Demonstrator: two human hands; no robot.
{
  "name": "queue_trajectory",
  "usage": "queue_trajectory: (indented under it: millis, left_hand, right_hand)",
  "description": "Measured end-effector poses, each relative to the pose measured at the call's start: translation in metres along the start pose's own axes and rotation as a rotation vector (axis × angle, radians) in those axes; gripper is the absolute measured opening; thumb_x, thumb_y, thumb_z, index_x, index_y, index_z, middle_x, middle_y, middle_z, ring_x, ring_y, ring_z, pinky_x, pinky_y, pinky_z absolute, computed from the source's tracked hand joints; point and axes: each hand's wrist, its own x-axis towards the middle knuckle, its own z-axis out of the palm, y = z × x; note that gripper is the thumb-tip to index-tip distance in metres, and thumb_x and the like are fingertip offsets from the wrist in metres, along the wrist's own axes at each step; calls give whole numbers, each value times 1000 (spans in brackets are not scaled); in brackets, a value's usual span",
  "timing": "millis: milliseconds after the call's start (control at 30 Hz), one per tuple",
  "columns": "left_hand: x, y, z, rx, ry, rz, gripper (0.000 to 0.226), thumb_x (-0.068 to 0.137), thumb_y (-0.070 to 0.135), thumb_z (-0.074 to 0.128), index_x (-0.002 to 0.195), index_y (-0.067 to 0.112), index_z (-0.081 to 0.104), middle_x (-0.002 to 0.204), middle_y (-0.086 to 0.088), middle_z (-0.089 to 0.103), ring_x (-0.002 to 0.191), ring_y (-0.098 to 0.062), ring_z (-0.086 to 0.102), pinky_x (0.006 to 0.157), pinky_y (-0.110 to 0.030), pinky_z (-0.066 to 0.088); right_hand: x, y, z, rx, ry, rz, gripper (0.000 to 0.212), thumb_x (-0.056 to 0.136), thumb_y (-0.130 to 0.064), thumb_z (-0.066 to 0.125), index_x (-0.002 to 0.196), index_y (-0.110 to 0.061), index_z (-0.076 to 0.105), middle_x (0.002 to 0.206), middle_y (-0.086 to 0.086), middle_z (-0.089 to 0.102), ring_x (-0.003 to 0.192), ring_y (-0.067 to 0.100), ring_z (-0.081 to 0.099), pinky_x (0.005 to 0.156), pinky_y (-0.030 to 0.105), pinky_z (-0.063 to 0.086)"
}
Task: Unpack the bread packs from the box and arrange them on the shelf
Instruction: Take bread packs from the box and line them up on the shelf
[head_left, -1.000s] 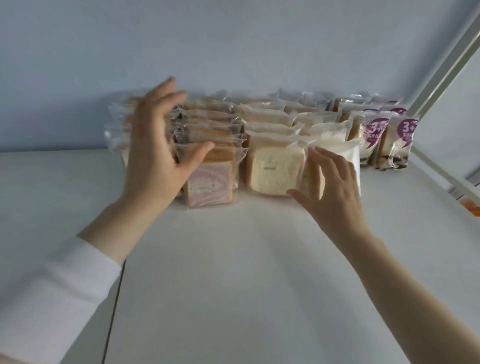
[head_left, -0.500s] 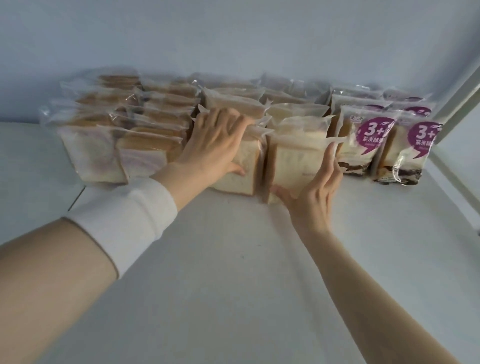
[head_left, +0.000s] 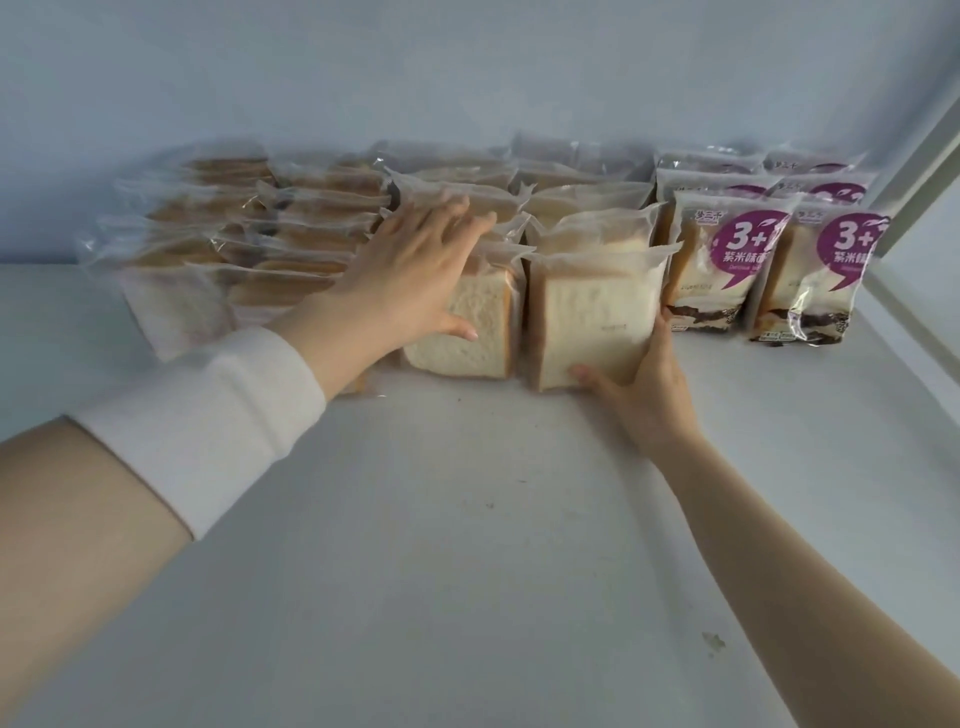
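Rows of clear-wrapped bread packs stand on a white shelf (head_left: 467, 519) against the back wall. My left hand (head_left: 410, 275) lies flat, fingers spread, against the front white-bread pack (head_left: 472, 338) of the middle row. My right hand (head_left: 639, 384) cups the lower right corner of the neighbouring front white-bread pack (head_left: 592, 322), thumb under its front edge. Brown-crusted packs (head_left: 249, 249) fill the rows on the left. Two rows of purple-labelled packs (head_left: 722, 270) stand on the right. No box is in view.
A white shelf upright (head_left: 919, 171) rises at the far right, close to the outermost purple-labelled pack (head_left: 826, 280). The pale blue back wall (head_left: 467, 67) stands directly behind the packs. Bare shelf surface spreads in front of the rows, with a few dark specks (head_left: 714, 642).
My left hand moved from the left brown-crusted rows to the middle white-bread row. My right hand slid down to the lower corner of its pack. The view came closer.
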Motion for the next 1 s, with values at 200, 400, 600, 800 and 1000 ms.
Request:
queue_trajectory:
  millis: [200, 400, 600, 800, 1000]
  left_hand:
    - [4, 2, -2, 36, -25, -36, 95, 67, 40, 76, 139, 6, 26, 140, -17, 39, 128, -33, 39, 105, -45, 32]
    - [4, -3, 0, 17, -44, -16, 100, 68, 42, 75, 142, 7, 18, 144, -17, 31, 134, -33, 31, 111, -44, 24]
    - [15, -14, -10, -130, -103, 19, 102, 71, 46, 70, 146, 9, 11, 154, -17, 16, 143, -30, 14, 116, -42, 12]
    - [25, -21, -11, -92, -175, 42, 94, 69, 41, 73, 144, 14, 22, 156, -10, 14, 141, -29, 24, 114, -48, 21]
    - [25, -21, -12, -116, -177, 27, 95, 68, 39, 75, 143, 16, 23, 156, -9, 15, 134, -31, 37, 98, -45, 41]
  right_hand:
    - [6, -9, 31, 4, 170, 3, 86, 69, -20, 79, 134, 0, 27, 137, 16, 40, 127, 28, 39, 96, 21, 29]
    - [7, -5, 16, -25, 12, -22, 91, 72, -20, 77, 139, 1, 19, 143, 14, 32, 132, 25, 32, 104, 24, 26]
    - [10, -2, 5, -136, -42, 69, 88, 72, -30, 76, 142, -10, 26, 139, 11, 46, 124, 30, 44, 94, 33, 37]
    - [13, -3, 15, -117, 84, 100, 79, 69, -31, 78, 135, -11, 40, 124, 11, 59, 111, 31, 54, 85, 33, 43]
    - [14, -7, 7, -139, -10, 91, 76, 69, -32, 78, 134, -15, 42, 119, 6, 61, 105, 27, 56, 76, 24, 36]
